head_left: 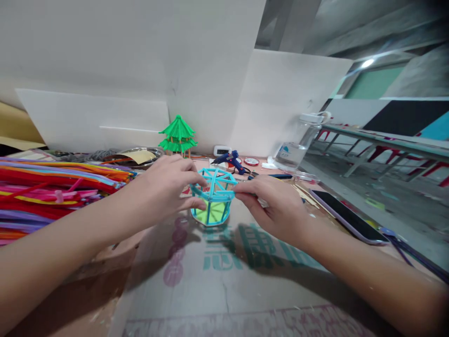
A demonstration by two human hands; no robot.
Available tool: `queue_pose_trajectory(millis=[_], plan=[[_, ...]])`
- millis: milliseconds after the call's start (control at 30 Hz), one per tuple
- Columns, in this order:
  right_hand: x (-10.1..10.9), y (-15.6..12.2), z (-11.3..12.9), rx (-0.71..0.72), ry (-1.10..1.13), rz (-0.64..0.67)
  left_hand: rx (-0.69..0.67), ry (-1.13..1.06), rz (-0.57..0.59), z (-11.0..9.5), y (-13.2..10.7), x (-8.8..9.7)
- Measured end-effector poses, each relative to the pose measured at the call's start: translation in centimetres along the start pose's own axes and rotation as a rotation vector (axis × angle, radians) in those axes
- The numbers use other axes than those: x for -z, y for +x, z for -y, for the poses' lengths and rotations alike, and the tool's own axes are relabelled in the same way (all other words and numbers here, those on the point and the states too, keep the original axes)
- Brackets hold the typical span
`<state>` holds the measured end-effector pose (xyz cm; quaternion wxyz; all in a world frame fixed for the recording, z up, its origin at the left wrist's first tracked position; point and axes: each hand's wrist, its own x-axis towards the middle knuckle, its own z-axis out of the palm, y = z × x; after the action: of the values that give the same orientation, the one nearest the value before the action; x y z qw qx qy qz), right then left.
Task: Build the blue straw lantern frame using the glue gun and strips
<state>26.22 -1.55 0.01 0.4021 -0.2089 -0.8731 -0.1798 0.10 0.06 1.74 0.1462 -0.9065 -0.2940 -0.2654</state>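
A small eight-sided light-blue frame (214, 194), apparently made of pipe cleaners, stands upright on a green base (210, 214) in front of me. My left hand (175, 185) is at its left side, thumb and index finger around the upper rim with a gap between their tips. At the right side of the rim, my right hand (270, 201) pinches the end of a light-blue strip lying along the frame's edge. Its other fingers are curled under and partly hidden.
Colourful pipe cleaners (52, 196) are heaped at left. Behind the frame stand a green pagoda model (178, 135), a blue glue gun (231, 161) and a small white timer (222, 150). A water bottle (294, 145) and a phone (345, 215) are at right.
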Motion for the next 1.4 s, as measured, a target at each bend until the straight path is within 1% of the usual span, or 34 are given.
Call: queue_pose_trajectory(millis=[100, 200, 233, 300, 367, 400, 467, 533, 600, 667, 733, 800, 833, 900, 1033, 1133, 1233, 1333, 1400], plan=[[-0.3, -0.2, -0.3, -0.027, 0.019, 0.005, -0.004, -0.037, 0.049, 0.6, 0.1, -0.2], [-0.5, -0.3, -0.3, -0.038, 0.022, 0.03, 0.0, -0.155, 0.032, 0.5, 0.2, -0.2], [-0.5, -0.3, -0.3, -0.042, 0.019, 0.036, 0.027, -0.194, 0.033, 0.4, 0.3, 0.0], [-0.5, -0.4, -0.3, -0.057, 0.017, 0.049, 0.126, -0.234, 0.061, 0.3, 0.4, 0.6], [-0.6, -0.4, -0.4, -0.082, 0.034, 0.064, 0.245, -0.186, 0.084, 0.4, 0.5, 1.5], [-0.7, -0.4, -0.5, -0.101, 0.051, 0.068, 0.293, -0.127, 0.075, 0.6, 0.6, 2.0], [-0.8, -0.3, -0.5, -0.135, 0.103, 0.062, 0.338, 0.023, 0.03, 1.1, 0.6, 2.7], [-0.8, -0.2, -0.5, -0.164, 0.161, 0.045, 0.323, 0.148, -0.047, 1.7, 0.5, 3.0], [-0.9, -0.1, -0.4, -0.204, 0.206, 0.041, 0.272, 0.151, -0.098, 2.0, 0.4, 2.6], [-1.0, 0.0, -0.2, -0.252, 0.226, 0.044, 0.22, 0.011, -0.058, 2.0, 0.4, 1.9], [-1.2, -0.1, -0.1, -0.278, 0.239, 0.041, 0.19, -0.142, 0.033, 1.7, 0.5, 1.2], [-1.4, -0.1, -0.1, -0.277, 0.252, 0.034, 0.164, -0.224, 0.092, 1.3, 0.5, 0.6], [-1.5, -0.2, -0.1, -0.272, 0.257, 0.031, 0.153, -0.237, 0.097, 1.1, 0.5, 0.4], [-1.6, -0.2, -0.2, -0.266, 0.264, 0.03, 0.148, -0.225, 0.079, 0.8, 0.4, 0.3], [-1.5, -0.1, -0.3, -0.274, 0.282, 0.05, 0.188, -0.217, 0.039, 0.3, 0.2, 0.5], [-1.4, 0.0, -0.3, -0.285, 0.306, 0.063, 0.142, -0.251, 0.052, 0.1, 0.1, 0.1], [-1.3, 0.0, -0.2, -0.292, 0.322, 0.054, 0.104, -0.29, 0.07, -0.1, 0.1, -0.7], [-1.0, 0.1, -0.3, -0.271, 0.32, 0.054, 0.096, -0.308, 0.022, -0.4, 0.1, -1.1], [-0.7, 0.3, -0.5, -0.235, 0.308, 0.105, 0.076, -0.301, 0.001, -0.7, 0.0, -1.1]])
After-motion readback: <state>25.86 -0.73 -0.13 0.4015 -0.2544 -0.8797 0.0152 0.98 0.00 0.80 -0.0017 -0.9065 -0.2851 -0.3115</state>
